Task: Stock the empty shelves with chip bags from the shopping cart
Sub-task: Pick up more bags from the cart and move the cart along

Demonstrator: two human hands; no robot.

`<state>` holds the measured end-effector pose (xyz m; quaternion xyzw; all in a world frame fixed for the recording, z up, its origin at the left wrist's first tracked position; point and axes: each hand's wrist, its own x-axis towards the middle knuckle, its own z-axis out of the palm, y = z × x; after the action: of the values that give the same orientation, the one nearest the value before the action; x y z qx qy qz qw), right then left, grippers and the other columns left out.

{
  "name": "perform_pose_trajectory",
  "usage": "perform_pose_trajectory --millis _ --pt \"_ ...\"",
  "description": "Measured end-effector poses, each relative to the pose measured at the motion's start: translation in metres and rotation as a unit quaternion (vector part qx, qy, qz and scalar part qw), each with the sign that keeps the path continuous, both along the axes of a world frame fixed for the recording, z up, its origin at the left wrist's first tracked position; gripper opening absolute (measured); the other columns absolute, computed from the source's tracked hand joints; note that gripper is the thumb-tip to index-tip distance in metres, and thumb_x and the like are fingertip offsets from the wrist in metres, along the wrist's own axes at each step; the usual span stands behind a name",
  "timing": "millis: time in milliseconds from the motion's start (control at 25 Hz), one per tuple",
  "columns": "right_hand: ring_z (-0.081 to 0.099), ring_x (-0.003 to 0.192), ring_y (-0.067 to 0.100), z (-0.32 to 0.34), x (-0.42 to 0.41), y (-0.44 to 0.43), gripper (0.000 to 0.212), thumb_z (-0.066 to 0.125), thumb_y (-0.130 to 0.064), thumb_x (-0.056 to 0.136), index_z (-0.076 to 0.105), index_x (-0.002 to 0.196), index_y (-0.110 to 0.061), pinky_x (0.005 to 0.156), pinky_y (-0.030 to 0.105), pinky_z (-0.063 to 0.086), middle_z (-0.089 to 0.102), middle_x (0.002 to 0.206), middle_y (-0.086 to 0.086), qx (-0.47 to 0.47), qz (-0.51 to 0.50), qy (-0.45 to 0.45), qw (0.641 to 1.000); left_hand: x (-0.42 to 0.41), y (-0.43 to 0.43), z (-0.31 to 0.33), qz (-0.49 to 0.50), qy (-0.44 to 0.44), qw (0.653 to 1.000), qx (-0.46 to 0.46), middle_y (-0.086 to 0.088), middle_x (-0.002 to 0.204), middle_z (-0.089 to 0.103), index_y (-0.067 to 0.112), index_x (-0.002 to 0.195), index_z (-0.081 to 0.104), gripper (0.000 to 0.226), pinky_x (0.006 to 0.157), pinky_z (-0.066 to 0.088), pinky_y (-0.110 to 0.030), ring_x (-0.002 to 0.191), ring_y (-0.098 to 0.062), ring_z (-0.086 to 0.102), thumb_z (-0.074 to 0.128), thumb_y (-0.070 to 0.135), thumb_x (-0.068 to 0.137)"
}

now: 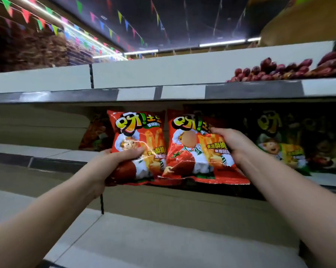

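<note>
Placement step in hand: my left hand (122, 157) grips one red chip bag (138, 144) low on its face, and my right hand (231, 144) grips a second red chip bag (192, 147) by its right edge, both upright at the shelf (47, 151) front. Next, I judge, each must be pushed back beside the darker bag (279, 144) and released standing.

pale grey shelving (163, 69) under a dark ceiling (192, 18), strings of coloured pennants (25, 15), white strip lights (222, 43)

You've got glossy, crinkled plastic film on the left red bag (138, 136) and right red bag (192, 151), glare streaks on both. Shelf boards (163, 70) look matt, smooth painted metal. Price rail (76, 96) is shiny clear plastic.
</note>
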<state>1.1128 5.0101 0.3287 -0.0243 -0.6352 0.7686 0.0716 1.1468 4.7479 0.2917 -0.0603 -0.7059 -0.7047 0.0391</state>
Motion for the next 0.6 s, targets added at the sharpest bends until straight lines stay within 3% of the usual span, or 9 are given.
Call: perform_pose_trajectory --millis 200,240,320,360,480,600 --pt "0.055 0.029 0.013 0.014 -0.031 0.018 0.019 0.058 -0.013 0.091 0.056 0.073 -0.011 0.030 0.023 0.045 0.059 0.039 0.003 -0.027 -0.065 0.047 0.996 -0.036 -0.011 0.013 0.018 0.000 1.000 -0.021 -0.007 0.086 0.076 0.009 0.099 0.068 0.050 0.060 0.059 -0.027 0.072 -0.020 0.073 0.078 0.030 0.055" --pt "0.056 0.031 0.011 0.012 -0.038 0.020 0.016 0.060 -0.014 0.090 0.057 0.075 -0.013 0.032 0.022 0.047 0.063 0.046 0.003 -0.035 -0.072 0.067 0.995 -0.044 -0.014 0.015 0.016 0.002 1.000 -0.015 -0.007 0.087 0.075 0.009 0.101 0.068 0.052 0.060 0.059 -0.027 0.073 -0.020 0.073 0.081 0.030 0.055" --pt "0.060 0.039 0.007 0.007 -0.048 0.020 0.009 0.061 -0.015 0.090 0.061 0.081 -0.017 0.046 0.023 0.052 0.070 0.078 0.007 -0.029 -0.095 0.121 0.988 -0.062 -0.017 0.014 0.006 -0.002 1.000 -0.006 -0.007 0.090 0.075 0.009 0.105 0.067 0.058 0.061 0.058 -0.027 0.076 -0.020 0.073 0.085 0.029 0.054" --pt "0.063 0.046 0.007 0.006 -0.052 0.019 0.003 0.061 -0.016 0.090 0.062 0.088 -0.017 0.055 0.025 0.053 0.067 0.094 0.009 -0.023 -0.111 0.149 0.982 -0.071 -0.017 0.013 0.002 -0.004 1.000 0.002 -0.007 0.089 0.075 0.009 0.106 0.067 0.056 0.059 0.057 -0.025 0.075 -0.019 0.073 0.084 0.029 0.056" --pt "0.064 0.084 0.019 0.000 -0.063 0.016 0.026 0.056 -0.016 0.093 0.059 0.117 -0.005 0.072 0.030 0.054 0.061 0.110 0.012 -0.016 -0.143 0.178 0.973 -0.098 -0.013 0.007 -0.017 -0.005 1.000 0.011 -0.008 0.091 0.075 0.008 0.107 0.066 0.056 0.066 0.057 -0.027 0.080 -0.021 0.073 0.080 0.031 0.058" --pt "0.057 0.112 0.033 -0.005 -0.067 0.014 0.041 0.055 -0.032 0.093 0.054 0.126 -0.007 0.096 0.044 0.046 0.059 0.123 0.015 0.100 -0.230 0.173 0.953 -0.128 -0.009 0.005 -0.038 -0.001 0.999 0.000 -0.011 0.098 0.074 0.007 0.112 0.063 0.078 0.079 0.055 -0.035 0.091 -0.027 0.070 0.090 0.037 0.045"
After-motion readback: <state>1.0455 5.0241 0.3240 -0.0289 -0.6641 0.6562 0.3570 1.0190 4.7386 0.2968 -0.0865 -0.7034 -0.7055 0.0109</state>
